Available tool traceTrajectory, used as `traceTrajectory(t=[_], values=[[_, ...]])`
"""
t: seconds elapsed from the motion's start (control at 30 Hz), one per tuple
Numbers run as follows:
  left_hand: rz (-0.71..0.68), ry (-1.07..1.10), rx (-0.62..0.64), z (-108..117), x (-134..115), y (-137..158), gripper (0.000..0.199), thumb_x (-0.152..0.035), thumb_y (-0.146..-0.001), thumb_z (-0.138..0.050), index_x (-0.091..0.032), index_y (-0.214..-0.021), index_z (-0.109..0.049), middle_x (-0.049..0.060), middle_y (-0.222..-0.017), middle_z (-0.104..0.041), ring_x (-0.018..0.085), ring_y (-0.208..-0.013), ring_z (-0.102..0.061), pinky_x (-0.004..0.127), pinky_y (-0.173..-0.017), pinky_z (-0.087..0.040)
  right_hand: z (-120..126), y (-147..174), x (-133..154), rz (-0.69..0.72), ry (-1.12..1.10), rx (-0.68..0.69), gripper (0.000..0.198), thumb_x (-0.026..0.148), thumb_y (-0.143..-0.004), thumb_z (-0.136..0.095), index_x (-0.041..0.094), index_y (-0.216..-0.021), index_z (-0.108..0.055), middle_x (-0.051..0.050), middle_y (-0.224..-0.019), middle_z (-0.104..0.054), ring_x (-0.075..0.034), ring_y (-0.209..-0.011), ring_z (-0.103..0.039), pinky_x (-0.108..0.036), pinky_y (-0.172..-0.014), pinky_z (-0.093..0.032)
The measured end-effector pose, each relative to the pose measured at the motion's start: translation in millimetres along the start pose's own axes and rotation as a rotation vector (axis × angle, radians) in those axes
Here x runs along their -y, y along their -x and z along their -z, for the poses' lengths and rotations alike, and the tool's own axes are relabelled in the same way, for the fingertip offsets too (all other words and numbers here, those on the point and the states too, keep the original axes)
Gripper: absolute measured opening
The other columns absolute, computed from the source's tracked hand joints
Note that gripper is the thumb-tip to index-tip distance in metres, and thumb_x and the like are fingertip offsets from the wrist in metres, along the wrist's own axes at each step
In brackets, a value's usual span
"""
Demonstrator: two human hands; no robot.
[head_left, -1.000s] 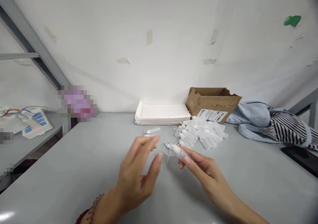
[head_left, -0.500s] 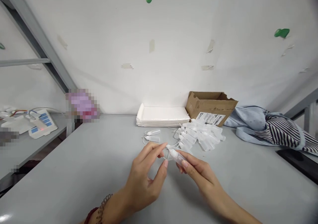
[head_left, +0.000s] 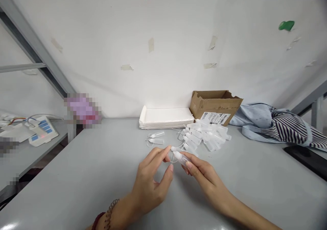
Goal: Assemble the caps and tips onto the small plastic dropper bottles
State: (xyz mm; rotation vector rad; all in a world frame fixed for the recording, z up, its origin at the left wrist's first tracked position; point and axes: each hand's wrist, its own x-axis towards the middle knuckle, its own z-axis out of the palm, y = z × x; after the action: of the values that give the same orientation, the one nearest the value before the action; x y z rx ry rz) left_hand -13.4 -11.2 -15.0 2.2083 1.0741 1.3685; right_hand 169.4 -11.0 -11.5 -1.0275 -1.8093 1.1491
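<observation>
The right hand (head_left: 204, 175), right of centre in the lower half of the frame, pinches a small translucent bottle (head_left: 183, 159) between thumb and fingers. The bottle lies tilted, its white cap (head_left: 177, 154) pointing to the upper left. A second white tip (head_left: 173, 148) shows just behind it; how far it continues is hidden. A thin loop of tube (head_left: 173, 162) hangs below the cap, between the two hands.

The left hand (head_left: 153, 180), left of the bottle, is curved with its thumb spread from the fingers; the index fingertip (head_left: 168, 148) is at the second tip. Whether its fingers grip the tube, I cannot tell. A coil bracelet (head_left: 110, 213) and a dark red band (head_left: 97, 220) circle its wrist.

Both hands are above the grey bench (head_left: 84, 175). Beyond the left hand, near the centre, lies a pair of bottles (head_left: 156, 141) with tubes. Right of centre, a pile of bottles (head_left: 211, 136) lies before an open carton (head_left: 222, 107). A white stack (head_left: 166, 116) sits just left of the carton. At the right of the frame are a blue and striped bag (head_left: 288, 124) and a flat black object (head_left: 305, 160).
</observation>
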Motion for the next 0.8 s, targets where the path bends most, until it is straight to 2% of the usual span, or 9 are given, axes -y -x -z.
traceTrajectory(t=[0.1, 0.17, 0.27, 0.4, 0.5, 0.57, 0.67, 0.8], values=[[0.107, -0.069, 0.029, 2.2, 2.1, -3.9, 0.041, -0.015, -0.083, -0.053, -0.021, -0.123, -0.046, 0.005, -0.089, -0.056, 0.018, -0.08, -0.052, 0.032, -0.073, -0.048, 3.6, -3.2, 1.4, -0.021, 0.031, 0.021, 0.032, 0.039, -0.096, -0.035, 0.021, -0.104, -0.06, 0.002, -0.069, -0.043, -0.014, -0.066, -0.044, -0.025, -0.063, -0.037], [0.111, -0.118, 0.077, 2.6, 4.3, -5.8, 0.047, -0.02, -0.081, -0.059, -0.021, -0.125, -0.043, 0.007, -0.098, -0.056, 0.02, -0.088, -0.052, 0.035, -0.078, -0.048, 5.3, -5.0, 2.0, -0.019, 0.058, 0.035, 0.032, 0.039, -0.095, -0.037, 0.021, -0.104, -0.061, 0.002, -0.069, -0.045, -0.013, -0.065, -0.045, -0.025, -0.063, -0.037], [-0.017, -0.169, 0.17, 0.9, 9.7, -6.4, 0.033, -0.021, -0.082, -0.06, -0.02, -0.114, -0.052, 0.009, -0.105, -0.057, 0.022, -0.097, -0.05, 0.037, -0.084, -0.045, 4.5, -5.8, 0.5, 0.003, 0.093, 0.051, 0.031, 0.037, -0.095, -0.038, 0.02, -0.108, -0.061, 0.001, -0.072, -0.052, -0.014, -0.068, -0.049, -0.026, -0.066, -0.04], [-0.199, -0.237, 0.248, -1.3, 20.4, -6.3, 0.017, -0.021, -0.087, -0.055, -0.016, -0.103, -0.058, 0.007, -0.092, -0.063, 0.02, -0.087, -0.051, 0.034, -0.076, -0.046, 1.6, -5.7, -8.3, 0.04, 0.206, 0.077, 0.031, 0.035, -0.096, -0.036, 0.019, -0.111, -0.059, -0.001, -0.075, -0.06, -0.016, -0.07, -0.055, -0.027, -0.066, -0.044], [-0.249, -0.325, 0.275, 2.3, 28.6, -9.4, 0.014, -0.025, -0.088, -0.055, -0.015, -0.096, -0.06, 0.006, -0.083, -0.064, 0.02, -0.08, -0.051, 0.034, -0.072, -0.045, 3.8, -8.0, -17.8, 0.183, 0.428, 0.005, 0.029, 0.03, -0.096, -0.036, 0.016, -0.111, -0.057, -0.008, -0.089, -0.064, -0.019, -0.08, -0.058, -0.032, -0.072, -0.047], [-0.227, -0.388, 0.282, 8.3, 34.5, -13.2, 0.014, -0.027, -0.088, -0.055, -0.016, -0.091, -0.062, 0.006, -0.078, -0.064, 0.02, -0.078, -0.051, 0.034, -0.07, -0.045, 6.9, -11.0, -23.6, 0.31, 0.606, -0.062, 0.027, 0.027, -0.096, -0.036, 0.014, -0.111, -0.056, -0.012, -0.095, -0.064, -0.022, -0.087, -0.057, -0.035, -0.074, -0.047], [-0.093, -0.469, 0.308, 19.9, 46.2, -18.3, 0.014, -0.03, -0.086, -0.057, -0.018, -0.085, -0.064, 0.005, -0.077, -0.064, 0.021, -0.079, -0.051, 0.034, -0.07, -0.045, 9.7, -16.3, -31.6, 0.448, 0.853, -0.1, 0.024, 0.018, -0.094, -0.039, 0.014, -0.112, -0.055, -0.014, -0.104, -0.064, -0.024, -0.094, -0.055, -0.038, -0.075, -0.046], [0.033, -0.496, 0.306, 28.9, 65.9, -20.1, 0.017, -0.034, -0.084, -0.06, -0.018, -0.088, -0.066, 0.006, -0.081, -0.062, 0.023, -0.085, -0.051, 0.036, -0.073, -0.046, 7.2, -20.7, -41.9, 0.503, 1.125, -0.061, 0.027, 0.008, -0.091, -0.041, 0.013, -0.111, -0.057, -0.016, -0.114, -0.062, -0.027, -0.101, -0.053, -0.039, -0.077, -0.042]])
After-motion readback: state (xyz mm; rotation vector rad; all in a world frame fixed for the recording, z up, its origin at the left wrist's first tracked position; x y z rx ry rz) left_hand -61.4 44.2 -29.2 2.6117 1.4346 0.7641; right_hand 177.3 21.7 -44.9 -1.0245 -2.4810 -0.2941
